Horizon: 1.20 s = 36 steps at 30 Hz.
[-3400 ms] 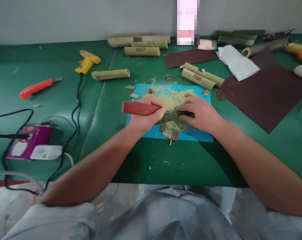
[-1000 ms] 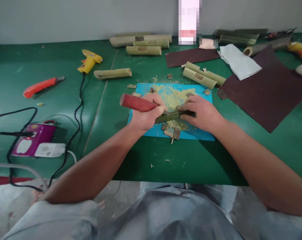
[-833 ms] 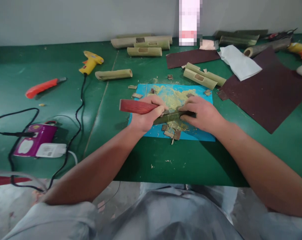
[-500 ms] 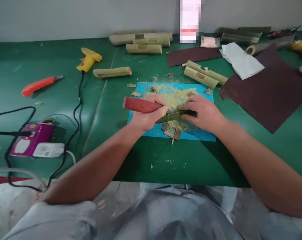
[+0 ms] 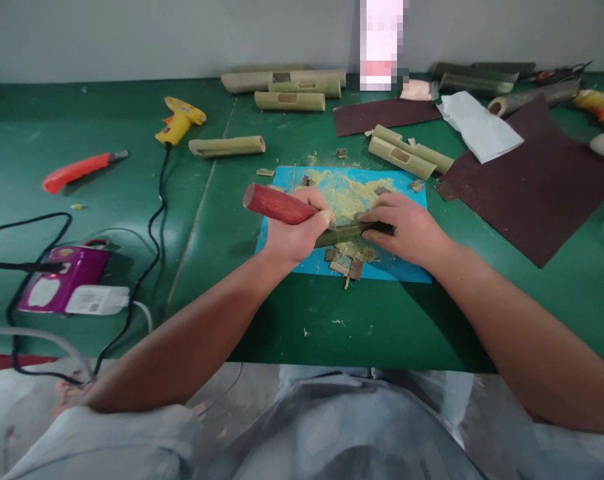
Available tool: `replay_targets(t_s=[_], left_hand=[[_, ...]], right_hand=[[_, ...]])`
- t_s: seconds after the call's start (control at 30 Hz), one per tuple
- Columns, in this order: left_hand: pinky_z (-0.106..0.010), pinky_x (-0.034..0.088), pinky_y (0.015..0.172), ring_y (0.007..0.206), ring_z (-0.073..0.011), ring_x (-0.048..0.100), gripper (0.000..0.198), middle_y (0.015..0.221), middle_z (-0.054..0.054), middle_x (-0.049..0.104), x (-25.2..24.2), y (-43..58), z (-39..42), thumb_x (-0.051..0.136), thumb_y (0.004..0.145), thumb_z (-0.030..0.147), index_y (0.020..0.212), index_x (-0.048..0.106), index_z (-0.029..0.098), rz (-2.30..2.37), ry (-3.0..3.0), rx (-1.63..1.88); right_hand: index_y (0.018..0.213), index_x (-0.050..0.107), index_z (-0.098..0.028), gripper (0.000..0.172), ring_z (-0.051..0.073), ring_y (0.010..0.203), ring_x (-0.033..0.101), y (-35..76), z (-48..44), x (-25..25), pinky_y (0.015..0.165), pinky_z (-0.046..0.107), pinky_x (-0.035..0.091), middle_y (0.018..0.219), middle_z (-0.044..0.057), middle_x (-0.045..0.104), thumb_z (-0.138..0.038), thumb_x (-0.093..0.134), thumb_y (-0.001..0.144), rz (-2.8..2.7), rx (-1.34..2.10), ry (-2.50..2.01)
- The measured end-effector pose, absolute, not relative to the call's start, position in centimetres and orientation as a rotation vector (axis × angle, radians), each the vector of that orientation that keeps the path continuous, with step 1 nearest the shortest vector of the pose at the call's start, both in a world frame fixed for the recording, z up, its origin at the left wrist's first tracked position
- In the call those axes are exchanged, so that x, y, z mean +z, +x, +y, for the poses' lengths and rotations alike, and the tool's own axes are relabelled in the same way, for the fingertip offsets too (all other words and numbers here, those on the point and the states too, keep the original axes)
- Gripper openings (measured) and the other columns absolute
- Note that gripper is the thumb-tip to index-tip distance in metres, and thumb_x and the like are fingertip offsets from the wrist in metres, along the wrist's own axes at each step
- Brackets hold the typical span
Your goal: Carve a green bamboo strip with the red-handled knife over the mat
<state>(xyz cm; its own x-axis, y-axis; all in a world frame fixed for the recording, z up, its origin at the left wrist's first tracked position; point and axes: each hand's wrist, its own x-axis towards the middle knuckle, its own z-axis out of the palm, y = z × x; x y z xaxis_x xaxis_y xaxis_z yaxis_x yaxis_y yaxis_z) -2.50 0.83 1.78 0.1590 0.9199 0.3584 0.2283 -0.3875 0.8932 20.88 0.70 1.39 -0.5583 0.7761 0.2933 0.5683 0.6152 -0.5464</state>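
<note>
My left hand (image 5: pixel 299 227) is closed around a carving tool with a thick red wooden handle (image 5: pixel 279 204). The tool's short metal tip meets the left part of a dark green bamboo piece (image 5: pixel 348 233). At the bamboo's right end, the fingers and thumb of my right hand (image 5: pixel 407 229) grip it. The piece lies over a blue sheet (image 5: pixel 402 270) strewn with yellowish shavings (image 5: pixel 349 197). Small brown bamboo chips (image 5: pixel 355 269) lie just in front of it. My left fingers partly hide the tool's blade.
Cut bamboo tubes (image 5: pixel 289 101) lie at the back, with more (image 5: pixel 402 157) right of centre. On the left are a yellow glue gun (image 5: pixel 179 122), a red-handled cutter (image 5: pixel 82 171) and a purple box (image 5: pixel 67 277) with cables. Brown sheets (image 5: pixel 532 193) and white paper (image 5: pixel 479 127) lie right.
The outer end of the red handle has risen slightly, so the tool tilts more steeply. Its tip has shifted a little left along the bamboo. My right hand keeps its grip.
</note>
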Motion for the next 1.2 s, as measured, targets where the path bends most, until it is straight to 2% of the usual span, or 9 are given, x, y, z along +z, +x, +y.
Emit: replay_targets(t_s=[0.13,0.23,0.33,0.47,0.6,0.73,0.83,0.97,1.2], left_hand=[[-0.035,0.048,0.06,0.058,-0.0154,0.057,0.013,0.069,0.0,0.064,1.4,-2.9,1.0,0.063,0.078,0.025,0.065,0.065,0.024,1.029,1.72,1.267],[-0.037,0.054,0.067,0.066,-0.018,0.063,0.011,0.076,-0.001,0.069,1.6,-2.9,1.0,0.065,0.082,0.026,0.071,0.069,0.025,0.994,1.763,1.227],[-0.038,0.057,0.073,0.075,-0.0206,0.068,0.011,0.079,-0.002,0.072,1.9,-2.8,0.9,0.066,0.081,0.027,0.071,0.069,0.024,1.025,1.78,1.153],[-0.039,0.059,0.074,0.077,-0.0212,0.069,0.009,0.08,-0.003,0.073,2.2,-2.6,0.8,0.068,0.08,0.026,0.072,0.07,0.022,1.059,1.801,1.097],[-0.039,0.057,0.072,0.074,-0.0211,0.067,0.013,0.076,-0.003,0.07,2.4,-2.5,0.9,0.069,0.079,0.024,0.067,0.066,0.022,1.038,1.857,1.103],[-0.036,0.047,0.06,0.061,-0.0163,0.056,0.02,0.066,0.0,0.063,2.5,-2.4,0.9,0.069,0.078,0.024,0.06,0.06,0.022,1.024,1.879,1.159],[-0.036,0.042,0.058,0.059,-0.0152,0.053,0.021,0.063,0.001,0.059,2.4,-2.5,0.9,0.068,0.077,0.021,0.059,0.059,0.023,1.012,1.852,1.181],[-0.037,0.041,0.059,0.061,-0.0154,0.054,0.02,0.065,0.001,0.06,2.1,-2.6,1.0,0.067,0.079,0.02,0.061,0.06,0.023,0.988,1.842,1.212],[-0.041,0.047,0.067,0.068,-0.0174,0.058,0.015,0.07,0.0,0.065,1.5,-3.1,1.1,0.066,0.081,0.024,0.066,0.067,0.026,0.949,1.791,1.25]], right_hand=[[0.101,0.077,-0.025,0.017,0.027,0.103,0.062,21.0,0.8,1.2,0.093,0.046,0.05,0.096,0.007,0.069,-0.031,0.066,0.09,-2.323,0.531,-1.055],[0.102,0.077,-0.027,0.016,0.028,0.103,0.062,21.0,0.8,1.2,0.092,0.047,0.05,0.097,0.007,0.069,-0.031,0.067,0.09,-2.325,0.537,-1.062],[0.102,0.077,-0.028,0.016,0.028,0.104,0.062,21.0,0.8,1.3,0.092,0.048,0.049,0.096,0.006,0.07,-0.032,0.067,0.09,-2.332,0.547,-1.07],[0.101,0.077,-0.026,0.016,0.028,0.105,0.062,21.0,0.8,1.3,0.093,0.048,0.049,0.097,0.007,0.07,-0.031,0.066,0.09,-2.337,0.556,-1.052],[0.101,0.077,-0.025,0.016,0.028,0.103,0.062,21.0,0.8,1.2,0.092,0.047,0.049,0.096,0.008,0.069,-0.031,0.066,0.09,-2.33,0.552,-1.051],[0.101,0.076,-0.025,0.016,0.027,0.101,0.062,21.1,0.7,1.1,0.091,0.046,0.049,0.096,0.007,0.069,-0.031,0.067,0.089,-2.327,0.551,-1.054],[0.101,0.076,-0.025,0.016,0.028,0.102,0.062,21.1,0.7,1.3,0.09,0.046,0.049,0.097,0.007,0.069,-0.031,0.066,0.09,-2.331,0.559,-1.066],[0.101,0.076,-0.027,0.016,0.028,0.103,0.062,21.0,0.7,1.4,0.09,0.047,0.049,0.097,0.007,0.069,-0.031,0.067,0.09,-2.339,0.56,-1.077],[0.102,0.076,-0.026,0.016,0.028,0.103,0.062,21.0,0.8,1.4,0.092,0.047,0.049,0.097,0.007,0.069,-0.031,0.066,0.09,-2.332,0.559,-1.068]])
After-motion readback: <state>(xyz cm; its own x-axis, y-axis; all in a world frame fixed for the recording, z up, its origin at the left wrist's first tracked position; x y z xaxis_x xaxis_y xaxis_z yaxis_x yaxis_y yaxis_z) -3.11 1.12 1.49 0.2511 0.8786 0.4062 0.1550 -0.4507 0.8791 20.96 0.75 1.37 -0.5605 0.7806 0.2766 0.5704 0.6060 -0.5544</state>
